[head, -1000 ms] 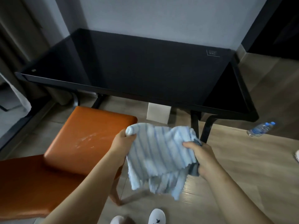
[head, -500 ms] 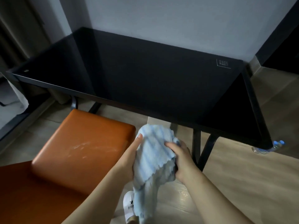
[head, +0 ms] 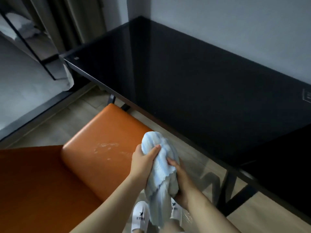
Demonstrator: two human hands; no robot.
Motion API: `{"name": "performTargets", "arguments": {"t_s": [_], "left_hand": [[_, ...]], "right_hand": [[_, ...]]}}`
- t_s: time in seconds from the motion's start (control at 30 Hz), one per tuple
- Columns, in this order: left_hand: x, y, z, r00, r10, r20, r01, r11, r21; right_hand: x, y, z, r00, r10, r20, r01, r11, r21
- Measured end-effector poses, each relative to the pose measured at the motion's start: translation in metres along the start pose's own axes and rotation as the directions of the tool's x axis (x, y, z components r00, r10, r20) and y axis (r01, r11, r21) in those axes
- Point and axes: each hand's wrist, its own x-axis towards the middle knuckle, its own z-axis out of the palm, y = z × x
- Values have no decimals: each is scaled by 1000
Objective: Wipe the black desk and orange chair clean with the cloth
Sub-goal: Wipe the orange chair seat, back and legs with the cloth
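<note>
Between both hands hangs the cloth [head: 160,167], pale blue w/ stripes, bunched into a thick wad. Left hand [head: 143,163] grips its left side, thumb curled over the top; right hand [head: 180,179] clamps its right side lower down, fingers wrapped round the bulk. Loose end dangles below the hands, over white slippers [head: 140,216] on the wood floor [head: 70,125]. Just left of the left hand: orange chair [head: 104,140], seat smeared w/ whitish marks near the hand. Beyond & right of the hands: black surface [head: 185,84], glossy, set vs. a grey wall [head: 227,19]; cloth not touching it or the chair. Far left of the hands: bed [head: 21,84] w/ white sheet. Black leg [head: 225,190] stands right of the right hand.
</note>
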Motion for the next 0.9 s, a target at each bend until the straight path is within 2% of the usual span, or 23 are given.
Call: {"name": "performTargets", "arguments": {"t_s": [0.1, 0.23, 0.37, 0.5, 0.67, 0.8, 0.9], "left_hand": [[17, -2, -11, 991, 50, -124, -42, 997, 65], [27, -15, -24, 949, -29, -313, 36, 999, 14], [34, -34, -39, 856, -130, -500, 201, 975, 91], [34, -52, -62, 794, -123, -595, 281, 942, 181], [42, -80, -101, 747, -115, -654, 398, 866, 303], [60, -100, -139, 745, -124, -655, 453, 815, 361], [80, -110, -167, 761, -171, -626, 502, 766, 401]], "right_hand": [[25, -16, 4, 1000, 30, 0, -30, 992, -123], [50, -40, 4, 1000, -8, 25, 15, 953, -302], [76, -52, 9, 996, -50, 75, 81, 860, -504], [106, -41, 17, 989, -138, 48, 135, 734, -665], [144, -24, 32, 972, -221, 84, 187, 504, -843], [176, -17, 59, 946, -315, 82, 196, 352, -915], [203, -14, 89, 925, -373, 74, 187, 277, -943]]}}
